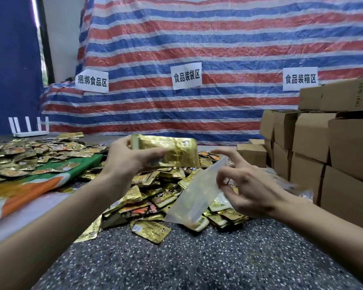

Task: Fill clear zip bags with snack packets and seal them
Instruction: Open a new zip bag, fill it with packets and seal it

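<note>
My left hand (127,158) grips a stack of gold snack packets (176,150), held up above the pile. To its right, my right hand (247,185) pinches the upper edge of an empty clear zip bag (194,195), which hangs down and to the left over the pile. A heap of loose gold and orange snack packets (155,197) lies on the speckled grey surface (187,258) under both hands. More packets (29,153) are spread out at the left.
Stacked cardboard boxes (333,147) stand along the right side. A green, orange and white sheet (36,185) lies at the left. A white router (29,127) sits at the far left. A striped tarp (197,59) with paper signs hangs behind.
</note>
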Demonstrator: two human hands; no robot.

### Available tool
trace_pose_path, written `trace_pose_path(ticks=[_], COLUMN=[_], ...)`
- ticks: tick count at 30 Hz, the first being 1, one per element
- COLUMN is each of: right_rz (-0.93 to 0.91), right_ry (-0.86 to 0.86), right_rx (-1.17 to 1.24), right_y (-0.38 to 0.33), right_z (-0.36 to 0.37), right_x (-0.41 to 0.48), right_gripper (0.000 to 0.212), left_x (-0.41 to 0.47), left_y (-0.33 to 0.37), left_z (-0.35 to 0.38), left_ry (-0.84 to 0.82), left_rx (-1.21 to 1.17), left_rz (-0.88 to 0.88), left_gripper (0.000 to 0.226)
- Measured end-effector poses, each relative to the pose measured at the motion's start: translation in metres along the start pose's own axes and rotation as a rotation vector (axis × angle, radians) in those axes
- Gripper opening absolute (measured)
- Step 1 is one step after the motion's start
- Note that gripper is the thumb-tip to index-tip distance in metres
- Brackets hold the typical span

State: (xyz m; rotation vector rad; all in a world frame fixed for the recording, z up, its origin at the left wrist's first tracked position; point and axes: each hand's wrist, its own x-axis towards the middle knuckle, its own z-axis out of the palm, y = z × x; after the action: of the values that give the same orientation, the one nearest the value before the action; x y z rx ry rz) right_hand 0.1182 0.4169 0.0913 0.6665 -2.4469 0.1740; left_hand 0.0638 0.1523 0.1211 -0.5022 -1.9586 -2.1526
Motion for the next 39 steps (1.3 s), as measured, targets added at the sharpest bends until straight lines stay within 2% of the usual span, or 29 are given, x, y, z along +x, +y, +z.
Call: trace_pose_path(ticks=[4, 8, 13, 19, 21, 23, 29, 35, 39], right_rz=[0.034, 0.012, -0.050, -0.096, -0.060, -0.045, 0.017, 0.099, 0.114], right_ry=[0.007, 0.057, 0.107, 0.118, 0.091, 0.060, 0.133, 0.238, 0.312], right_rx=[0.101, 0.172, 0.231, 0.264, 0.262, 0.243, 0.266, 0.293, 0.276], right_y=[-0.007, -0.017, -0.027, -0.027, -0.021, -0.015, -0.002, 0.010, 0.012], right_z=[0.003, 0.001, 0.001, 0.002, 0.004, 0.009, 0.014, 0.014, 0.009], right_x=[0.005, 0.009, 0.012, 0.013, 0.013, 0.011, 0.006, 0.004, 0.004], right_gripper=[0.009, 0.014, 0.008, 0.003, 0.004, 0.008, 0.012, 0.017, 0.020], left_x=[-0.016, -0.012, -0.009, -0.003, -0.001, 0.002, 0.018, 0.038, 0.047], left_y=[0.012, 0.010, 0.000, -0.005, -0.010, -0.015, -0.028, -0.066, -0.105], left_z=[0.019, 0.030, 0.041, 0.050, 0.052, 0.052, 0.041, 0.011, -0.002], left_ry=[-0.115, -0.100, -0.221, -0.185, -0.210, -0.225, -0.173, -0.085, -0.133], left_rx=[0.131, 0.396, 0.531, 0.831, 0.814, 0.692, 0.275, 0.630, 0.786], left_rz=[0.125, 0.153, 0.086, 0.277, 0.248, 0.153, -0.008, 0.131, 0.065], left_gripper=[0.036, 0.023, 0.033, 0.052, 0.054, 0.053, 0.025, 0.008, 0.009])
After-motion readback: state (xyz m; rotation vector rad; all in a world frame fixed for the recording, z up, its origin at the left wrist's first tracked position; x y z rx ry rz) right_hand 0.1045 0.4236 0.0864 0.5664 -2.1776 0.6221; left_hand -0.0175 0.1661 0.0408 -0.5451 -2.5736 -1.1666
